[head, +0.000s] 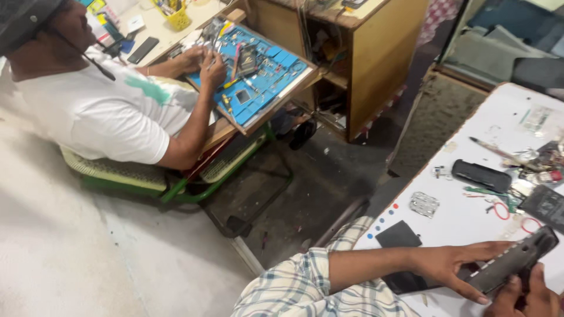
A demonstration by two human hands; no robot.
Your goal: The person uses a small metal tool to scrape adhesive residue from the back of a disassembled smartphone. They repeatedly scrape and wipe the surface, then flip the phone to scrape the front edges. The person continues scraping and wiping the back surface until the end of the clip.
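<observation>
My left hand (455, 267), on an arm in a plaid sleeve, grips a dark flat phone (517, 255) at its left end, just above the white table (464, 226). My right hand (529, 296) shows only partly at the bottom right corner. Its fingers hold the phone's near edge from below. Another dark flat piece (411, 282) lies under my left wrist.
On the table lie a black square pad (398, 233), a small metal plate (424, 203), a black phone shell (480, 175), red rings (500, 210) and several small parts and tools at the right. A person in a white shirt (111, 111) sits at the left, working over a blue mat (264, 76) on a wooden desk.
</observation>
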